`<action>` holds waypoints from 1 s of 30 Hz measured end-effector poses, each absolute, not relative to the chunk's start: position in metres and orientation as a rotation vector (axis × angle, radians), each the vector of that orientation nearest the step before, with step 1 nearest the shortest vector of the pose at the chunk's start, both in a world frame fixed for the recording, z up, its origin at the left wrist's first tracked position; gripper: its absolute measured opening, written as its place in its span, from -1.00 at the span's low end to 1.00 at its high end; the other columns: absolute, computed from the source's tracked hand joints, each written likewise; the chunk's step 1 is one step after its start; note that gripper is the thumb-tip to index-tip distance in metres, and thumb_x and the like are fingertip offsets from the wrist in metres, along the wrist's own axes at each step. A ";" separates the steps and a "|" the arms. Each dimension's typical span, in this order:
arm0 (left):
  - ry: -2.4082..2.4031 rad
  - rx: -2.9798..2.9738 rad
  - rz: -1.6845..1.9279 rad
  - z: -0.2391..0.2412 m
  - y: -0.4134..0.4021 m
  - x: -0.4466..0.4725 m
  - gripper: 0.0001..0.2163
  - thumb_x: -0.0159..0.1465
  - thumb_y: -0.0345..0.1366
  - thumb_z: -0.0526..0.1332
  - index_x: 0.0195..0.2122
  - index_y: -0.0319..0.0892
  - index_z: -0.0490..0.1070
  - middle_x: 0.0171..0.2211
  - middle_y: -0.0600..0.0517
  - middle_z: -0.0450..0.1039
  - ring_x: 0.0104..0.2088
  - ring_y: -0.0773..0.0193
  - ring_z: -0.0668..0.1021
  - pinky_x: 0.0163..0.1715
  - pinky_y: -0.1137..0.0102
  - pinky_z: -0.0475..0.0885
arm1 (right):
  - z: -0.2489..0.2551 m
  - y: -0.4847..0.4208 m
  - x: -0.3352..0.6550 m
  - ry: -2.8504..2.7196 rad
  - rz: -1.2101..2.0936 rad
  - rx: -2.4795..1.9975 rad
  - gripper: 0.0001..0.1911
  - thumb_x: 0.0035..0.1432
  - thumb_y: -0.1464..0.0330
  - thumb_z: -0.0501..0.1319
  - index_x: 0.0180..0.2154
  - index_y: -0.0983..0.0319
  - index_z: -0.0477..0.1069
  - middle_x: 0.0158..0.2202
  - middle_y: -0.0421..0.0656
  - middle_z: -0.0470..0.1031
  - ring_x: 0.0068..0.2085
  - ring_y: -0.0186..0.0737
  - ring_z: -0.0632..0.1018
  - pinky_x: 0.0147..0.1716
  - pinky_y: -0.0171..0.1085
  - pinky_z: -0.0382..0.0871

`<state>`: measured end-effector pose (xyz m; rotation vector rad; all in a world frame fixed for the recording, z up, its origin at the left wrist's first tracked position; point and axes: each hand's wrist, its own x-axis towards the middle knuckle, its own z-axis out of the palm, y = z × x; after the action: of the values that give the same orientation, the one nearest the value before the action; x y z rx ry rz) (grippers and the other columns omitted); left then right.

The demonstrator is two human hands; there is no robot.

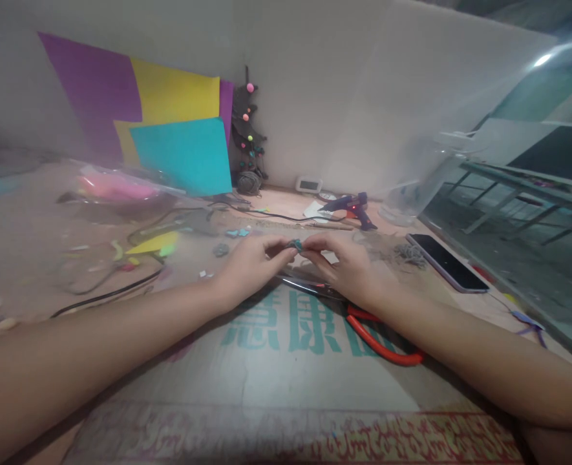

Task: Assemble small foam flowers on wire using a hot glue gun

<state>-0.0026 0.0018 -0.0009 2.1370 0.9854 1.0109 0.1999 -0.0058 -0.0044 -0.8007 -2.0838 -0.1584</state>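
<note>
Left hand (251, 261) and right hand (346, 263) meet fingertip to fingertip over the cardboard sheet (276, 361), the 2 of them pinching 1 small teal piece (296, 244) between them. It's too tiny and blurred to say what it is. Under the right wrist lie red-handled scissors (380, 339), blades partly hidden by the hand. Further right, a phone (448, 261) lies flat near the edge. Behind, a glue gun (351, 208) rests by the wall; the left side smears into haze.
</note>
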 end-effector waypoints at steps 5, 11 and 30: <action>0.989 2.165 1.024 -0.001 0.002 -0.002 -0.83 0.31 -0.27 0.16 -0.38 -0.18 0.48 -0.43 0.11 0.53 -0.37 0.29 0.53 -0.35 0.45 0.31 | 0.003 -0.009 0.199 -2.136 -0.211 -0.810 -0.91 0.25 0.41 0.23 -0.32 0.19 0.50 -0.39 -0.23 0.63 -0.38 -0.32 0.60 -0.34 -0.36 0.44; 0.955 2.220 1.023 -0.001 0.001 -0.001 -0.84 0.31 -0.29 0.15 -0.35 -0.17 0.49 -0.41 0.11 0.53 -0.36 0.30 0.51 -0.35 0.45 0.30 | -0.002 -0.008 0.200 -2.192 -0.221 -0.778 -0.89 0.28 0.44 0.17 -0.23 0.19 0.48 -0.33 -0.20 0.63 -0.32 -0.29 0.61 -0.30 -0.35 0.43; 0.996 2.365 0.980 -0.003 -0.002 -0.003 -0.78 0.37 -0.19 0.12 -0.25 -0.14 0.53 -0.30 0.06 0.58 -0.28 0.24 0.53 -0.28 0.40 0.33 | 0.002 -0.014 0.199 -2.124 -0.049 -0.872 -0.95 0.29 0.40 0.16 -0.25 0.19 0.40 -0.46 -0.25 0.50 -0.45 -0.37 0.49 -0.41 -0.39 0.34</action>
<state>-0.0026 -0.0020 -0.0032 2.3646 0.9955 0.9797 0.1994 -0.0143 0.0021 -0.8715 -2.1238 -0.0488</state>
